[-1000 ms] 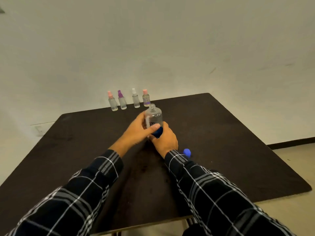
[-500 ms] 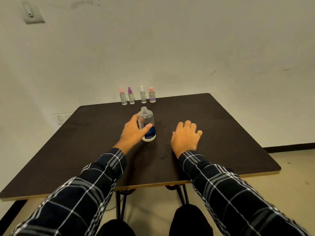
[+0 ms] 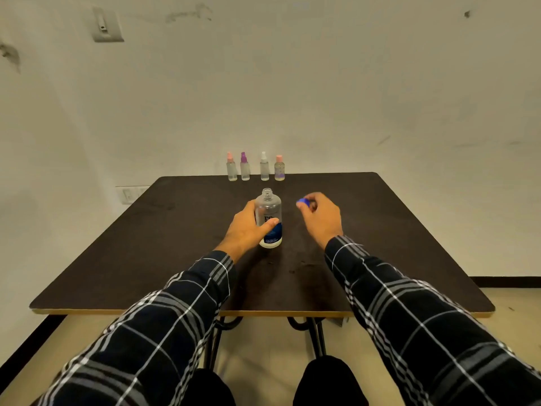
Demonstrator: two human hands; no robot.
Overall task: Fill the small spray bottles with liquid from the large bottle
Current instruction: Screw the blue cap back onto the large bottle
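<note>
The large clear bottle (image 3: 268, 218) with a blue and white label stands upright on the dark table (image 3: 175, 259), its neck uncapped. My left hand (image 3: 246, 230) is wrapped around its left side. My right hand (image 3: 320, 219) hovers to the right of the bottle and pinches the blue cap (image 3: 303, 203) in its fingertips. Several small spray bottles stand in a row at the table's far edge: a pink-topped one (image 3: 232, 168), a purple-topped one (image 3: 244, 167), a white-topped one (image 3: 264, 167) and a pink-capped one (image 3: 279, 169) with a purple label.
The table backs onto a pale wall with a switch plate (image 3: 106, 24) high at the left and a socket (image 3: 130, 194) low beside the table. The table's front edge (image 3: 263, 313) is near my knees, with metal legs beneath.
My right hand lay flat on the table to the right of the bottle; it has lifted and now holds the blue cap. The left hand stays on the bottle. The view has pulled back.
</note>
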